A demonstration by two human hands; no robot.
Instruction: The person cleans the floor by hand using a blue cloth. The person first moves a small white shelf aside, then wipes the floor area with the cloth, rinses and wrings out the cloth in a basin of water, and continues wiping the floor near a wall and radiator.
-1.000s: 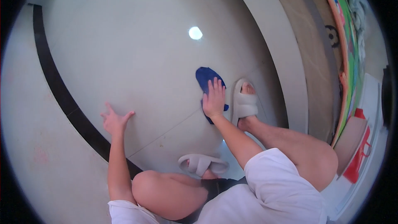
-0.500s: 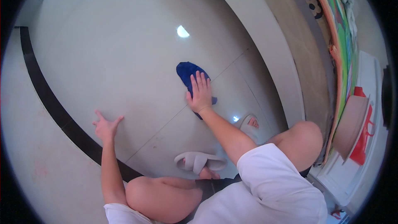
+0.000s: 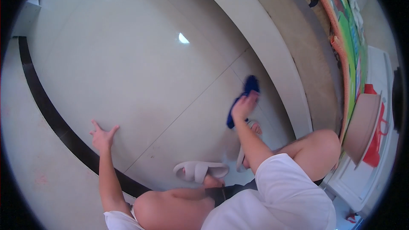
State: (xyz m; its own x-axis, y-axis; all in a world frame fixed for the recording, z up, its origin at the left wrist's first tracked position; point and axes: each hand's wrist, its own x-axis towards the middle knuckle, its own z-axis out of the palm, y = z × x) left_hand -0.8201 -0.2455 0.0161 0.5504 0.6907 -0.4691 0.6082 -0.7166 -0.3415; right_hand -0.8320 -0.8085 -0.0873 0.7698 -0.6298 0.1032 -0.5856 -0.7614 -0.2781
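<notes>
My right hand (image 3: 244, 106) is on a dark blue cloth (image 3: 251, 84) against the glossy floor, close to the bed's shaded edge. Motion smears the fingers, which look bent over the cloth; parts of it stick out beyond and beside the hand. Far to the left, my left hand (image 3: 102, 137) rests on the floor with its fingers spread and nothing in it, just right of a dark floor strip (image 3: 55, 119).
The pale tiled floor (image 3: 128, 59) has thin joint lines. A low bed frame (image 3: 272, 38) curves along the right, with a colourful mat (image 3: 341, 21) on top. My feet wear grey slippers (image 3: 198, 170). A beige basin (image 3: 362, 123) stands on a white unit at the right.
My right hand and the blue cloth have moved right, towards the bed and my right foot. The hand lay flatter on the cloth before. My left hand stays spread on the floor.
</notes>
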